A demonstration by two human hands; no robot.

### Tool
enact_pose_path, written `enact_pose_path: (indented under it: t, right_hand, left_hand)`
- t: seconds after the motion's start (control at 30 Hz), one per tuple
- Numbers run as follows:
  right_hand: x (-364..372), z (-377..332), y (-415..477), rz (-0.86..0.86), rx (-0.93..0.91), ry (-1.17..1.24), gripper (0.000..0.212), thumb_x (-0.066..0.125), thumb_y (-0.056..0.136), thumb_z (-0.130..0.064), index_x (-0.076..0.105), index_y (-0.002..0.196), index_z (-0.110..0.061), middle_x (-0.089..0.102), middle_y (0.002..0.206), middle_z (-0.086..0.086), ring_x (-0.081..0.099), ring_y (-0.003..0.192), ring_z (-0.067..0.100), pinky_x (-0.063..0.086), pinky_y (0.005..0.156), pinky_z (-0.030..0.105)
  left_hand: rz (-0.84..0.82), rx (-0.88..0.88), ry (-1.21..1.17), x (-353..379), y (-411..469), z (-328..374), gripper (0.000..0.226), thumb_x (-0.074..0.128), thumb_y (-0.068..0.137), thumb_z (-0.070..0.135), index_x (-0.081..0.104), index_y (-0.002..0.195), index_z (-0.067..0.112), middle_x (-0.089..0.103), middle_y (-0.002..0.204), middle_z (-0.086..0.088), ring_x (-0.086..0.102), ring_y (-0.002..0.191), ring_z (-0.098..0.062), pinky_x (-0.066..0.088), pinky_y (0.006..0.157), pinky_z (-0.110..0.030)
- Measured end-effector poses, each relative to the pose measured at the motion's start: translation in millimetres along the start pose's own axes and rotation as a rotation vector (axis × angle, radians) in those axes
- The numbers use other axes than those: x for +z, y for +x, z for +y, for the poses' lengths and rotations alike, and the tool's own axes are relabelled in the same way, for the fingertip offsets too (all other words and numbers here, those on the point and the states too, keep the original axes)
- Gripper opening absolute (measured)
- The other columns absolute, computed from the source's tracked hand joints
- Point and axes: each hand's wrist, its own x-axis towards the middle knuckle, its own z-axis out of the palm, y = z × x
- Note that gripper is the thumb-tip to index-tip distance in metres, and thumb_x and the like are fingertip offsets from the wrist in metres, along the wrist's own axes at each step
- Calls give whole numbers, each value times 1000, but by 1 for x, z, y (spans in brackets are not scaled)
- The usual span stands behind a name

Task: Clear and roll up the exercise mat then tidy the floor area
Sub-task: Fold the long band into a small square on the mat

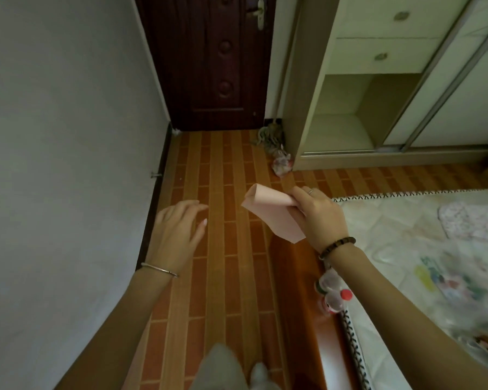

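My right hand [320, 215] grips a folded pink sheet [268, 213], thin like paper or cloth, held in the air above the brown tiled floor [226, 260]. The sheet sticks out to the left of the fingers. My left hand [178, 232] hovers over the floor to the left of it, fingers spread and holding nothing. No exercise mat is in view.
A bed with a pale mattress [406, 249] and a wooden side rail [299, 277] fills the right. Small bottles [333, 291] lie at its edge. A dark door [212, 60] stands ahead, a wardrobe [378, 80] at right. A crumpled bag and rags [276, 153] lie by the wardrobe corner.
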Motion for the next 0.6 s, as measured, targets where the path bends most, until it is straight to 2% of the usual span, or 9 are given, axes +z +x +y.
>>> enact_pose_path:
  t: [0.1, 0.23, 0.33, 0.4, 0.47, 0.6]
  right_hand:
    - [21, 20, 52, 6, 11, 12, 14, 66, 84, -14, 60, 97, -16, 61, 81, 3, 56, 71, 24, 35, 49, 26]
    - [58, 46, 120, -16, 62, -8, 15, 63, 86, -18, 62, 101, -18, 62, 83, 3, 58, 73, 24, 43, 48, 28]
    - [82, 61, 173, 19, 97, -4, 16, 65, 84, -17, 64, 100, -17, 63, 83, 4, 60, 73, 25, 37, 50, 25]
    - [93, 67, 210, 39, 136, -5, 16, 66, 84, -16, 65, 100, -17, 64, 83, 4, 60, 73, 26, 39, 49, 26]
    - [101, 71, 243, 60, 167, -7, 14, 66, 84, -16, 65, 99, -17, 63, 81, 4, 60, 71, 25, 41, 48, 27]
    - [111, 92, 299, 93, 205, -23, 14, 66, 85, -17, 65, 98, -17, 62, 78, 2, 59, 66, 23, 34, 49, 23]
  left_hand:
    - [-13, 0, -10, 15, 52, -19, 32, 42, 97, 36, 57, 122, 22, 57, 126, 0, 53, 115, -17, 40, 99, -39]
    - [-51, 31, 3, 40, 129, -51, 34, 48, 94, 33, 57, 124, 22, 56, 129, -1, 54, 117, -18, 40, 98, -38]
    - [-55, 64, 8, 51, 192, -74, 34, 50, 94, 32, 57, 125, 21, 56, 129, -2, 53, 119, -18, 40, 100, -39]
    - [-53, 102, 16, 52, 236, -89, 33, 52, 94, 31, 56, 125, 21, 56, 129, -1, 53, 119, -18, 40, 100, -40]
    - [-61, 152, 20, 52, 280, -102, 33, 50, 95, 32, 55, 125, 22, 56, 128, -1, 53, 119, -17, 40, 101, -40]
    - [-89, 247, 38, 56, 366, -111, 38, 36, 96, 41, 55, 124, 24, 56, 126, 2, 52, 118, -16, 40, 99, -39]
